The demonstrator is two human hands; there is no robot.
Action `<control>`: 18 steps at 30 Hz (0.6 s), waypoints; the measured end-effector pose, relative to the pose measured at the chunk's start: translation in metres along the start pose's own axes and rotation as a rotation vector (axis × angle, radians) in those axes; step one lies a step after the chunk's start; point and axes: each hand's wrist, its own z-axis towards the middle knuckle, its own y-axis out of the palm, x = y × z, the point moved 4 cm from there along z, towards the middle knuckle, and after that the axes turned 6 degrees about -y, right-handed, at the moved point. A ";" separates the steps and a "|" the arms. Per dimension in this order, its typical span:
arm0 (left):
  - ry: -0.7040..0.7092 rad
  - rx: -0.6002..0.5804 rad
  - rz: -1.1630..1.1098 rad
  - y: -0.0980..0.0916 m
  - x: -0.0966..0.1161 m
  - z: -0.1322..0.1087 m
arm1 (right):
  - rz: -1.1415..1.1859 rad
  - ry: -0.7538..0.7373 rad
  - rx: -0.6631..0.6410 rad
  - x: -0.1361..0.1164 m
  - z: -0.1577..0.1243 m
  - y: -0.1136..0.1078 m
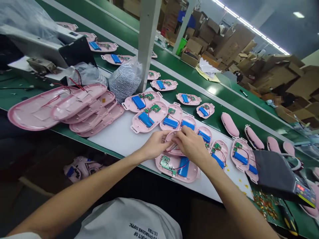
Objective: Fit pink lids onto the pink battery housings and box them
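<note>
My left hand (156, 145) grips the left edge of a small-looking, tilted pink plastic shell (171, 136). My right hand (191, 143) is closed on the same shell from the right, its fingers bent over the rim and hiding much of the inside. Red and black wires show by the shell's lower part. Just below it, at the table's front edge, lies an open pink shell half (193, 176) with a green circuit board (166, 163) and a blue battery pack (183, 167). More shell halves with blue batteries surround my hands on the white sheet (112, 141).
Stacked pink covers (82, 108) stand on the left, beside a bag of small grey parts (126, 79). A metal post (147, 43) rises behind. To the right sit a dark machine (276, 174) with a red display and a screwdriver (287, 219). Closed pink cases (229, 124) line the green belt.
</note>
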 end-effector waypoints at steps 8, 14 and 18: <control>0.015 0.007 0.100 -0.002 -0.001 -0.004 | 0.253 0.332 0.112 0.035 -0.001 -0.002; 0.024 0.095 0.245 -0.009 0.004 -0.001 | 0.462 0.303 0.124 0.052 -0.028 -0.011; 0.055 0.178 0.431 -0.011 0.018 0.002 | 0.552 0.710 0.488 0.089 -0.138 -0.031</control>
